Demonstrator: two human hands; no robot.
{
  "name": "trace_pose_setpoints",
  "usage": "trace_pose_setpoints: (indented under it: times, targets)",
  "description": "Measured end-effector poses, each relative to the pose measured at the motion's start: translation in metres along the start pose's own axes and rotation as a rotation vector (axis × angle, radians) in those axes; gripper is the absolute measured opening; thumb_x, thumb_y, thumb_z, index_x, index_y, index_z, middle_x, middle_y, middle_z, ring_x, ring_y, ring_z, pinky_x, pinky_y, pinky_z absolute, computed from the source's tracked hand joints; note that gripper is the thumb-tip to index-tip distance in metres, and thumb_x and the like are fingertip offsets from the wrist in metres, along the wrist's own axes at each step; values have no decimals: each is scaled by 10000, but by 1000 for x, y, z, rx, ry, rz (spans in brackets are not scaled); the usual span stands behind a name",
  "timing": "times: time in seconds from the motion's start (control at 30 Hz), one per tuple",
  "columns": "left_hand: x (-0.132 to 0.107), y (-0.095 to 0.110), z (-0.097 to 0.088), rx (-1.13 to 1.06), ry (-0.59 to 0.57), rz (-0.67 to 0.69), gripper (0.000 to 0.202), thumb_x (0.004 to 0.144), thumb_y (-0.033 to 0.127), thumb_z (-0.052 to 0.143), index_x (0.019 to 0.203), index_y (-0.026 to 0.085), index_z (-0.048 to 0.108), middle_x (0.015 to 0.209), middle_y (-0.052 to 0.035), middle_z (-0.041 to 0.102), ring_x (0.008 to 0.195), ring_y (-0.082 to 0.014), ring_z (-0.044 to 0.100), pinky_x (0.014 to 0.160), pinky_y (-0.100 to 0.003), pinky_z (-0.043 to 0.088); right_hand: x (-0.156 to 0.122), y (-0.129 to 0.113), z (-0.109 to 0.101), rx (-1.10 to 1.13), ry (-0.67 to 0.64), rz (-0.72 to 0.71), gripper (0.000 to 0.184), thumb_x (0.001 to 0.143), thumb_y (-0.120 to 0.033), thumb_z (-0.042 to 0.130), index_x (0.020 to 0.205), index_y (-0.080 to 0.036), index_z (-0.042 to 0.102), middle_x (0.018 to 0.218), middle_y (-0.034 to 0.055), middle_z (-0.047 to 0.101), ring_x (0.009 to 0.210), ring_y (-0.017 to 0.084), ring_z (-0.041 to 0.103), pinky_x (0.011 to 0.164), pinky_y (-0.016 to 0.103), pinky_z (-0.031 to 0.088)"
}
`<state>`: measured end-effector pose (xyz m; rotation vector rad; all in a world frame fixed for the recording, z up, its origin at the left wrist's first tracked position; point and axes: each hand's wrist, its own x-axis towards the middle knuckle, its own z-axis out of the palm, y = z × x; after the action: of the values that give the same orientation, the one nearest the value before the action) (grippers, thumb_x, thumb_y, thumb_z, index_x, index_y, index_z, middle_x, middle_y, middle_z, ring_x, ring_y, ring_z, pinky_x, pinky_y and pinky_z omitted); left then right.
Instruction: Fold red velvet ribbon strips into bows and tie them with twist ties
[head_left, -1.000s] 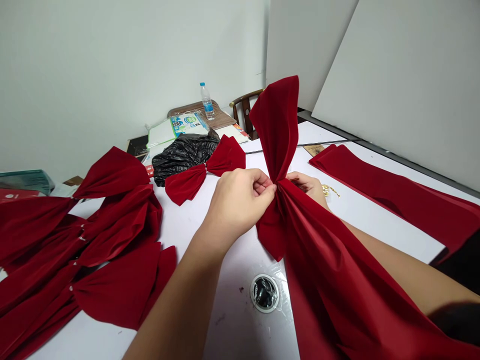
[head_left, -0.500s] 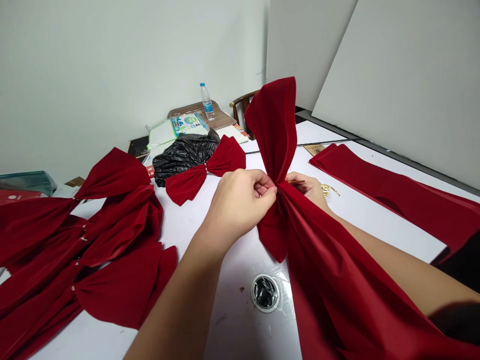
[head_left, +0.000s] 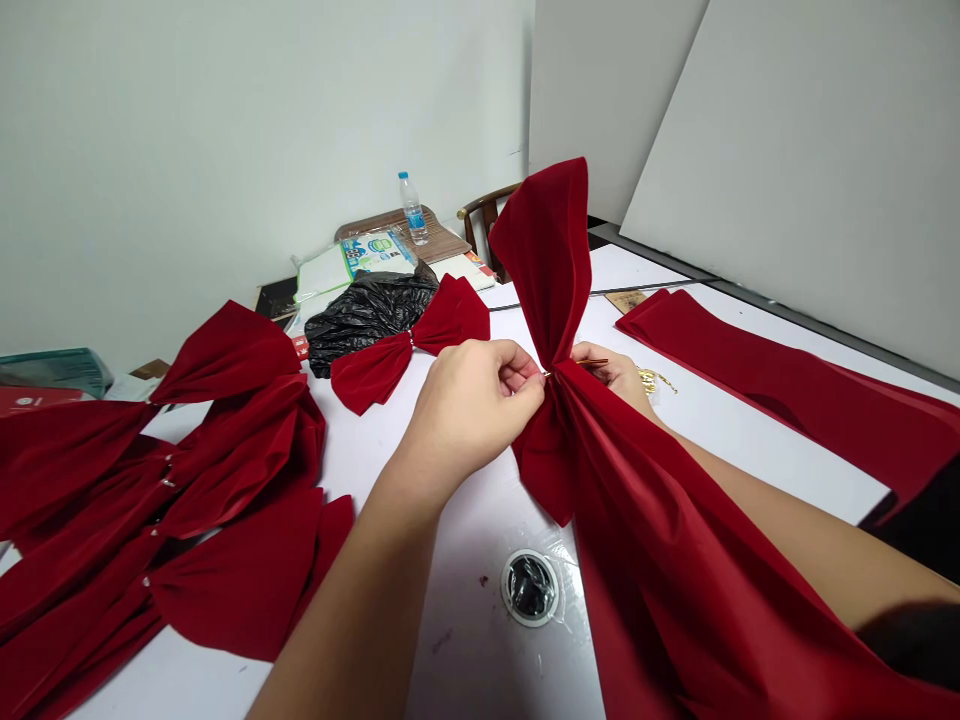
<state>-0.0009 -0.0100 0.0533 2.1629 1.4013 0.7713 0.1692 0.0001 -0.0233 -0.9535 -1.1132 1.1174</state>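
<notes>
Two hands (head_left: 476,405) pinch a thin shiny tie (head_left: 598,361) at gathered, velvety red cloth (head_left: 652,530)

Centred over the table (head_left: 465,620), a cloth (head_left: 637,500), running up from the lower right; at its gather, the left hand (head_left: 487,390) to the left with a tie (head_left: 548,373) between fingertips, the right hand (head_left: 615,375) to the right with a strip (head_left: 595,362) at its fingers. At left on the table, several bows (head_left: 232,580), overlapping. Behind the left hand, a single bow (head_left: 371,375), just before a bag (head_left: 367,320); behind the bag, a packet (head_left: 375,252); farther back, a bottle (head_left: 415,215) upright on a board (head_left: 446,235), with a chair (head_left: 491,222) to the right. Beside the right hand, a cord (head_left: 657,381); right of it, a folded cloth (head_left: 787,390), with a card (head_left: 627,300) just beyond its far end. Left of the cloth's lower part, a hole (head_left: 530,588) in the table.
</notes>
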Motion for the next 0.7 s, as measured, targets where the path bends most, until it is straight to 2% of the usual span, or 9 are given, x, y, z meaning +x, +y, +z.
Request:
trace_pose_setpoints:
  times: [0.4, 0.53, 0.7]
  targets:
    - [0, 2, 0, -1, -10, 7, 114, 789, 215, 651, 762, 201, 760, 729, 14, 725, 680, -136, 642, 649, -259, 445, -1, 9, -3, -151, -38, -127, 499, 638, -619, 846, 741, -191, 611, 672, 32, 639, 593, 151, 582, 562, 275, 504]
    - [0, 1, 0, -4, -16, -8, 116, 790, 232, 650, 763, 201, 758, 729, 17, 723, 683, -135, 640, 640, -258, 438, -1, 8, -2, -121, -36, -115, 498, 623, -606, 863, 747, -187, 623, 668, 29, 636, 581, 144, 570, 555, 269, 496]
    - [1, -1, 1, -31, -21, -2, 118, 788, 236, 649, 759, 187, 752, 727, -1, 721, 667, -133, 636, 607, -243, 436, -1, 6, -1, -37, -29, -33, 503, 533, -545, 923, 741, -181, 645, 664, 21, 649, 559, 128, 564, 532, 246, 485]
